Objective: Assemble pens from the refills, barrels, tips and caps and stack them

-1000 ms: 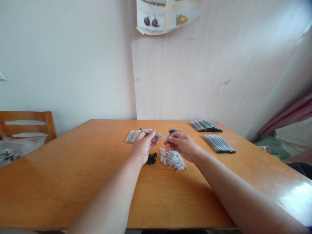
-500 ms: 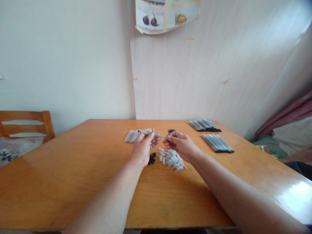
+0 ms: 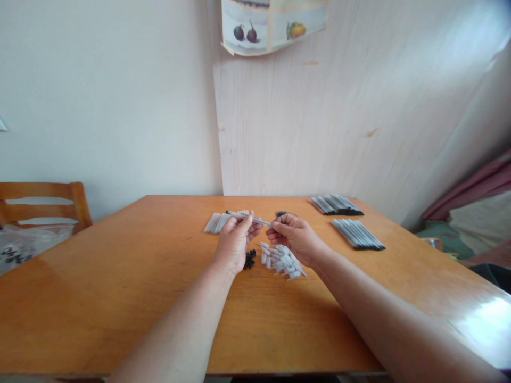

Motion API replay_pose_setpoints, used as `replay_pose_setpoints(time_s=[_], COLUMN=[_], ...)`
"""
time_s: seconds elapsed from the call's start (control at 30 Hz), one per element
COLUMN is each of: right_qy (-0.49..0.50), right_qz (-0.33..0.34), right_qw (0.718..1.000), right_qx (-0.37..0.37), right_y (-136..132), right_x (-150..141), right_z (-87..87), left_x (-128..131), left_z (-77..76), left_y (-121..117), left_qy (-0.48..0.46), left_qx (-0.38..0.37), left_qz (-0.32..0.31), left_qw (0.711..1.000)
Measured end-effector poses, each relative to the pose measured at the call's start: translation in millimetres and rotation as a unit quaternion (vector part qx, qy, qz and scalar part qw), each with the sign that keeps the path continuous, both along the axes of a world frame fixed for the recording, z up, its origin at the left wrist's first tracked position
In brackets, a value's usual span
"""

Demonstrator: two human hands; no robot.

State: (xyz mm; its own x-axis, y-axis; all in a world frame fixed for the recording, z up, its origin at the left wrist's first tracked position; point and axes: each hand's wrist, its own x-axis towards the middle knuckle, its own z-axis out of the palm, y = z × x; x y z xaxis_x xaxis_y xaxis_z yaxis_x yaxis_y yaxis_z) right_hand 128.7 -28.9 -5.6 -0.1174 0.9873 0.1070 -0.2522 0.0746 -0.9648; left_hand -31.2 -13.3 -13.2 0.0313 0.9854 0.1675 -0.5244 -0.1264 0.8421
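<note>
Between my two hands lies a slim translucent pen (image 3: 238, 215) with a black end pointing left. My left hand (image 3: 232, 239) is closed around its barrel, thumb on top. The fingers of my right hand (image 3: 296, 235) pinch the pen's right end, and hide what is there. Just below the hands are a heap of whitish translucent pen caps (image 3: 285, 261) and a small cluster of black plugs (image 3: 249, 259). Behind my left hand is a row of pale translucent tubes (image 3: 216, 223). Small dark pieces (image 3: 281, 213) show behind my right hand, partly covered.
On the right of the wooden table (image 3: 131, 276) are two rows of pens with black ends, a nearer row (image 3: 356, 234) and a farther row (image 3: 334, 204). A wooden chair (image 3: 38, 213) with a plastic bag (image 3: 38, 239) stands at left. A wall closes off the far edge.
Hardly anything differs. Both hands keep their grip on the pen in nearly the same place, and the view has shifted very slightly.
</note>
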Motion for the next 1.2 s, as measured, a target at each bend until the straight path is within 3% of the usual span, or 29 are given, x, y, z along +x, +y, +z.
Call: replay_pose_setpoints(time_s=[0.27, 0.4, 0.67, 0.87, 1.0, 1.07, 1.2], right_qy=[-0.045, -0.122, -0.173, -0.218, -0.339, -0.398, -0.487], right_qz=[0.009, -0.049, -0.129, -0.137, -0.159, -0.164, -0.163], right_qw=[0.999, 0.991, 0.970, 0.948, 0.900, 0.874, 0.830], right_qx=[-0.008, 0.010, 0.110, 0.185, 0.222, 0.227, 0.218], right_y=[0.1, 3.0, 5.1, -5.6, -8.0, -6.3, -1.0], right_x=[-3.0, 0.7, 10.4, 10.4, 10.4, 11.8, 17.2], right_z=[-3.7, -3.9, 2.6, 14.4, 16.6, 16.1, 14.0], left_x=[-3.1, -3.8, -2.2, -6.2, -7.2, -7.7, -8.7], left_z=[-0.6, 0.9, -7.3, -9.8, -9.3, -9.0, -8.6], left_y=[3.2, 2.7, 7.5, 7.7, 5.9, 5.2, 3.2], left_qy=[-0.001, 0.017, 0.189, 0.333, 0.398, 0.474, 0.615], left_qx=[0.032, 0.053, 0.155, 0.241, 0.270, 0.290, 0.319], left_qz=[0.004, 0.019, 0.083, 0.104, 0.126, 0.145, 0.192], left_qw=[0.999, 0.998, 0.966, 0.906, 0.868, 0.819, 0.694])
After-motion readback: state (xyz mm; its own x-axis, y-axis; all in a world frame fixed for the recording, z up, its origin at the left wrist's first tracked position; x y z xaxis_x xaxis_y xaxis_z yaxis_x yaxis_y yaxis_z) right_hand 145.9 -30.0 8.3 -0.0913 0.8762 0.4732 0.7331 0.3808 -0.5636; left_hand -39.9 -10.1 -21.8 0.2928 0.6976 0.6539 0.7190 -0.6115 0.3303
